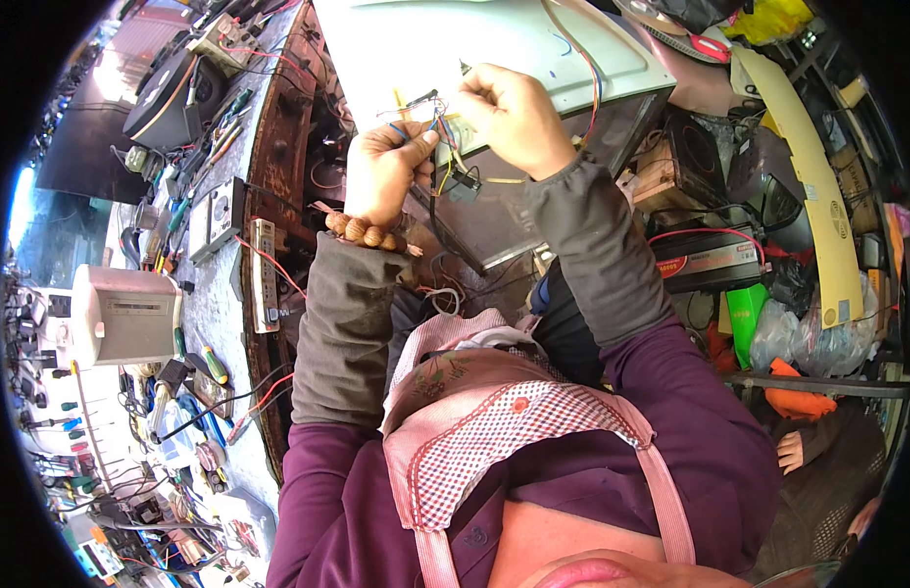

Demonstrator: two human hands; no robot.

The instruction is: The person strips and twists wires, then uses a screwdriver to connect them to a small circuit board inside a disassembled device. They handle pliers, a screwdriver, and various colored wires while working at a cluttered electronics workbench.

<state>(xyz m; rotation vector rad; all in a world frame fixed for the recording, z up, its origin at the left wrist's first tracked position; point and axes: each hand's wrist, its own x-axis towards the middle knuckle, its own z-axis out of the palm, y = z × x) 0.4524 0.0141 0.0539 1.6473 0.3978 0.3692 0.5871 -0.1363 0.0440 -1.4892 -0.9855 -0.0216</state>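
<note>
My left hand [386, 169] pinches a few thin coloured wires [443, 125] between thumb and fingertips. The wires form a small tangled bundle, with a small black connector [467, 179] hanging below it. To the right and slightly higher, my right hand [521, 120] has its fingers curled closed. What its fingertips hold, if anything, is hidden. Both hands are over the edge of a white appliance panel [396, 49]. A red-and-blue wire run [596, 93] crosses the panel's right part. Below the panel, a dark framed face of the appliance [509, 211] slopes toward me.
On the left, a cluttered workbench [241, 186] carries a meter-like grey box [216, 220], a white appliance [126, 314] and a screwdriver [215, 365]. A power strip [266, 274] runs along its edge. To the right are a black-and-red box [710, 260], plastic bags [808, 338] and another person's hand [790, 451].
</note>
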